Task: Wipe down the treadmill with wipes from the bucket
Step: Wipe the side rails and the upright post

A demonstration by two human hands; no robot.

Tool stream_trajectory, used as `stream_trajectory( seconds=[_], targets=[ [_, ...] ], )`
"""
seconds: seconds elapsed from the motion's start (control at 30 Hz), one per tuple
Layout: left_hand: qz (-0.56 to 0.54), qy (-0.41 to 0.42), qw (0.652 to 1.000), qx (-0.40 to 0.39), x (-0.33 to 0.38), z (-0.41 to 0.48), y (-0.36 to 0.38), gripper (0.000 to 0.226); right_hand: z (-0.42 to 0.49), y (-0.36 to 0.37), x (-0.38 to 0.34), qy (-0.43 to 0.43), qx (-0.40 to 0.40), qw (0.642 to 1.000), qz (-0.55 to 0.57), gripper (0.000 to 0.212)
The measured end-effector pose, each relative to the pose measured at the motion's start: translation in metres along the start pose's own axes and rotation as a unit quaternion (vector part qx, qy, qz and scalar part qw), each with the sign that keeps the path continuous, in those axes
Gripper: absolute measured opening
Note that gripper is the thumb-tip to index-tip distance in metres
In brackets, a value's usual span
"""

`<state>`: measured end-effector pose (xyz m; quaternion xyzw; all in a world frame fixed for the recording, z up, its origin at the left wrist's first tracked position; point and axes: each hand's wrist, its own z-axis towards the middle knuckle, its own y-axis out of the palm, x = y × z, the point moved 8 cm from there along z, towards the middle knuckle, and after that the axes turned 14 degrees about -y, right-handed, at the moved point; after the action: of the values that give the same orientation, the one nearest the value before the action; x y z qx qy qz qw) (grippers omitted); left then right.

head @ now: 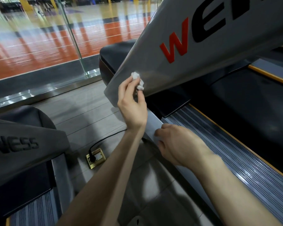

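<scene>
The slanted grey treadmill upright with red and black lettering (178, 51) overhangs the ribbed grey side rail (235, 157). Only a low wedge of room is left beneath it, partly filled by a black plastic base cover (170, 103). The left hand (131, 108), pinching a crumpled white wipe (138, 80), occupies the upright's lower edge. The right hand (180, 144) grips the rail's outer edge. Between this rail and the neighbouring dark grey treadmill (23, 144) runs an open strip of grey tiled floor (88, 115). A brass floor socket with a black plug (96, 158) and its cable interrupt the strip. A glass wall panel (70, 38) closes its far end.
</scene>
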<state>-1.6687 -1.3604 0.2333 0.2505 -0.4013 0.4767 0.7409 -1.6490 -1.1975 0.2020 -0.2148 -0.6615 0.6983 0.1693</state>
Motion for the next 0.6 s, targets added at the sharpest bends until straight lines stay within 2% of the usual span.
stream_trajectory(
  seconds=[0.1,0.17,0.27,0.37,0.43,0.5,0.6],
  targets=[
    [-0.028,0.073,0.997,-0.003,0.024,-0.001,0.001,0.030,-0.006,-0.015,0.001,0.007,0.048,0.999,0.010,0.027],
    [-0.023,0.086,0.996,-0.016,0.019,0.001,0.002,0.032,-0.018,-0.014,0.007,0.005,0.060,0.998,-0.011,0.029],
    [-0.010,0.023,0.999,-0.041,-0.010,0.014,0.002,0.034,-0.028,0.001,0.014,-0.029,0.023,0.999,-0.028,0.031],
    [0.002,-0.059,0.996,-0.071,-0.040,0.020,0.001,0.039,-0.024,-0.013,0.001,-0.070,0.073,0.993,-0.058,0.021],
    [-0.001,-0.078,0.994,-0.071,-0.044,0.021,0.000,0.039,-0.015,-0.037,-0.024,-0.155,0.148,0.971,-0.104,0.009],
    [-0.016,-0.094,0.992,-0.079,-0.047,0.023,0.001,0.035,-0.001,-0.062,-0.049,-0.243,0.185,0.936,-0.175,0.009],
    [-0.036,-0.110,0.987,-0.110,-0.049,0.021,0.004,0.030,0.033,-0.104,-0.064,-0.273,0.200,0.881,-0.330,0.039]
  ],
)
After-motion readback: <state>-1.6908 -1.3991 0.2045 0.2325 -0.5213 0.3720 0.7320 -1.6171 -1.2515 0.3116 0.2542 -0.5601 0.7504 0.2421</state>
